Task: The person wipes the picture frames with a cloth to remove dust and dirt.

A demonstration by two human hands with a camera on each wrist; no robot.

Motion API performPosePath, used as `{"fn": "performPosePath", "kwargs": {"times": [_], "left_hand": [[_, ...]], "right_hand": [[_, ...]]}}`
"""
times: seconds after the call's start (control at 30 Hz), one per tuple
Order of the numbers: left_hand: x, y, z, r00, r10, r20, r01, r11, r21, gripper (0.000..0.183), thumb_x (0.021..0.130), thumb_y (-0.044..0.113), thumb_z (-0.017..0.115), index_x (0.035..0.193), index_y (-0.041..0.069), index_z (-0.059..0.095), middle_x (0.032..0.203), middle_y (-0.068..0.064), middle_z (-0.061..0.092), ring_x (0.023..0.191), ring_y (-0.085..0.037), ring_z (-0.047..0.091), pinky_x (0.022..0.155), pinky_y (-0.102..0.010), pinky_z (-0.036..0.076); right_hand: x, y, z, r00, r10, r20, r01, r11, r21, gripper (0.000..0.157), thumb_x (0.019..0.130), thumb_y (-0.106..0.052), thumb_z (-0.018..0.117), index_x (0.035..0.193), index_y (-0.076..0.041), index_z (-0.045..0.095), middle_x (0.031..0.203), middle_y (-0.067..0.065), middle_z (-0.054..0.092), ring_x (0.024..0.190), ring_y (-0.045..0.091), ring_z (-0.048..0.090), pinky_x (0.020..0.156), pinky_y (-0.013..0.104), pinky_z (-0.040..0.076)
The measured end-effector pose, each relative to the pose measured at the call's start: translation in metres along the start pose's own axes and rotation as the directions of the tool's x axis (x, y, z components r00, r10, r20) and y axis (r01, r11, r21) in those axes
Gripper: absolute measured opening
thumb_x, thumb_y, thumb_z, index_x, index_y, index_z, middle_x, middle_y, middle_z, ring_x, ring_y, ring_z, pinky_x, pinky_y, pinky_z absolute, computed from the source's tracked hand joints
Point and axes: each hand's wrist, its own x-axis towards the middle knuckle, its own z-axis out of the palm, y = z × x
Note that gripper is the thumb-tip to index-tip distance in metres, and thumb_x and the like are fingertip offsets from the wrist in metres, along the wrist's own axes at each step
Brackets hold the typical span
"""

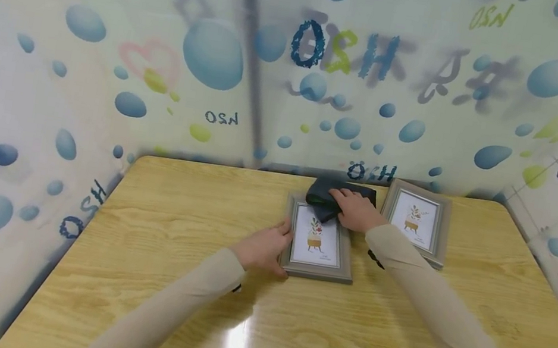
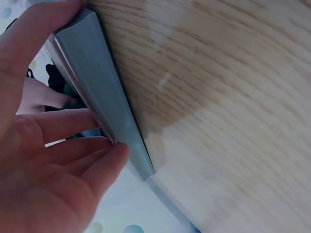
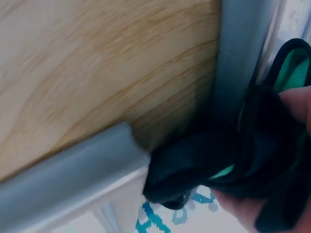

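Picture frame: flat on the tabletop, immediately right of my left hand, long axis running away from me.
My left hand: relaxed, touching its left edge, so nearer.
My right hand: gripping the dark cloth over its far end.

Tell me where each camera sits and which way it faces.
Head: on the head, facing forward and down at the table, left frame, right frame and dark cloth; left hand and right hand show.
Left wrist: worn there, facing the left frame's edge; shows left hand, part of right hand.
Right wrist: worn there, facing the dark cloth; right hand shows partly.
Head and right wrist share both frames.
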Motion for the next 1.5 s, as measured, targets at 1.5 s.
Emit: {"fn": "performPosePath", "kwargs": {"times": [1.5], "left_hand": [[0.005, 0.009, -0.004, 0.99, 0.071, -0.123, -0.052, 0.987, 0.153, 0.069, 0.055, 0.051, 0.09, 0.097, 0.001, 0.07, 0.105, -0.008, 0.064, 0.088, -0.021, 0.062, 0.077, -0.031, 0.054]], "right_hand": [[0.045, -0.038, -0.008, 0.989, -0.008, 0.148, 0.005, 1.0, 0.018, 0.057, 0.095, -0.006, 0.054, 0.149, -0.015, 0.037, 0.144, 0.016, 0.044, 0.127, 0.034, 0.045, 0.1, 0.049, 0.04]]}}
